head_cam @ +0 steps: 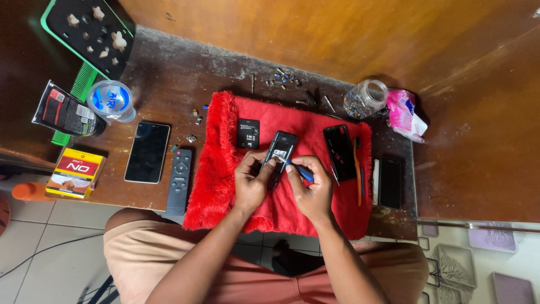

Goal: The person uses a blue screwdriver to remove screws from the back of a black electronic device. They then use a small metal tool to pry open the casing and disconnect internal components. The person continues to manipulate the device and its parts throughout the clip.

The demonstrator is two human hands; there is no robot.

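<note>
The brown wooden table (169,84) was old and scratched. On it lay a fluffy red cloth (222,169), a black phone (147,152), a remote (179,181) and a jar (365,98).

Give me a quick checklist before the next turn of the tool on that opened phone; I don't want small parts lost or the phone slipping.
1. Opened phone steadied by the left hand: ok, fingers grip its lower end.
2. Blue-handled tool held firmly in the right hand: ok, tip at the phone's lower part.
3. Tool tip seated properly: cannot tell, too small to see.
4. Phone over the red furry cloth: ok.
5. Removed black battery and back cover lying apart from the hands: ok.
6. Loose small parts contained: not ok, scattered on the bare wooden table beyond the cloth.
</note>
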